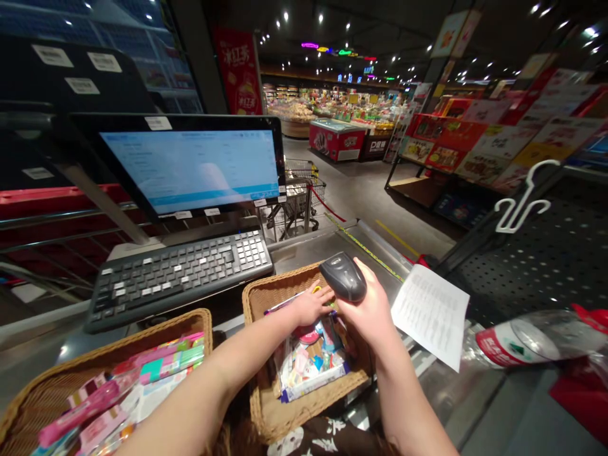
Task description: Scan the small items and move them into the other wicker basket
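A dark handheld barcode scanner [342,277] is gripped in my right hand [373,310], above the far right part of a wicker basket [255,386]. Inside that basket lies a colourful flat package [313,373] with a blue-purple edge. My left hand [311,308] reaches over the package with its fingers stretched out. It seems to rest on the package's far part, but the exact contact is partly hidden by the scanner and fingers.
A keyboard [180,275] and a lit monitor [194,168] stand at the left. Nearer is a second wicker basket [208,326] of pink and green packaged goods. On the right are a printed sheet [430,313], a clear bottle [517,342] and a white hook [521,201].
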A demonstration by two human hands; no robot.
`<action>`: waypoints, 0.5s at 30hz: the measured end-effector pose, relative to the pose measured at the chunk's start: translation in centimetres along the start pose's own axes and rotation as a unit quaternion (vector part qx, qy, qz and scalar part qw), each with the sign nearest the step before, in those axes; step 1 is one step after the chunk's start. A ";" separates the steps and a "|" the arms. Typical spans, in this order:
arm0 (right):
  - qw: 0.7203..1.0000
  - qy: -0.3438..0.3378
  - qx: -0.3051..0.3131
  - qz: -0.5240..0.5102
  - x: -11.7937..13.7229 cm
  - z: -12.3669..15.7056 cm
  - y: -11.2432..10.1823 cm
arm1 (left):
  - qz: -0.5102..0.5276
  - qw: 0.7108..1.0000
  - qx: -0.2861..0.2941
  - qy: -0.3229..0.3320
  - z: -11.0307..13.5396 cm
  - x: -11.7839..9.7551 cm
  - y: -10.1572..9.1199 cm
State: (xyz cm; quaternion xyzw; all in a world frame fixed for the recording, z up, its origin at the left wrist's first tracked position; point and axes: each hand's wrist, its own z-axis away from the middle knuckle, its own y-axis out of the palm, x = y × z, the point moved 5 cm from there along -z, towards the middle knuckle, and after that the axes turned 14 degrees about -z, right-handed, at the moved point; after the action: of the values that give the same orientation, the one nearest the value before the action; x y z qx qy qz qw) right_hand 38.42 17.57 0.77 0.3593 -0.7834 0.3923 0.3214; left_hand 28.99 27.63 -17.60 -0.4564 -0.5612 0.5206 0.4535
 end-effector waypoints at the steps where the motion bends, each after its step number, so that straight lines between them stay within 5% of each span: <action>1: 1.000 0.003 0.001 -0.001 -0.3 -0.1 0.1 | -0.004 1.000 0.004 0.001 0.0 0.0 0.1; 9: 1.000 0.023 -0.016 0.002 -1.5 -0.1 -0.1 | -0.022 0.998 0.035 0.048 1.2 -0.3 -1.9; 15: 1.000 -0.003 0.000 0.007 -0.8 -0.1 -0.3 | -0.026 0.999 0.019 -0.023 4.7 -0.5 -7.3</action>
State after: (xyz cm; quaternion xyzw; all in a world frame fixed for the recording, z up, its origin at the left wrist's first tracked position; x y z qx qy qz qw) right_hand 39.08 17.77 0.30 0.3551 -0.7868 0.3931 0.3168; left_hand 24.20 26.03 -10.50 -0.4209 -0.5732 0.5298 0.4622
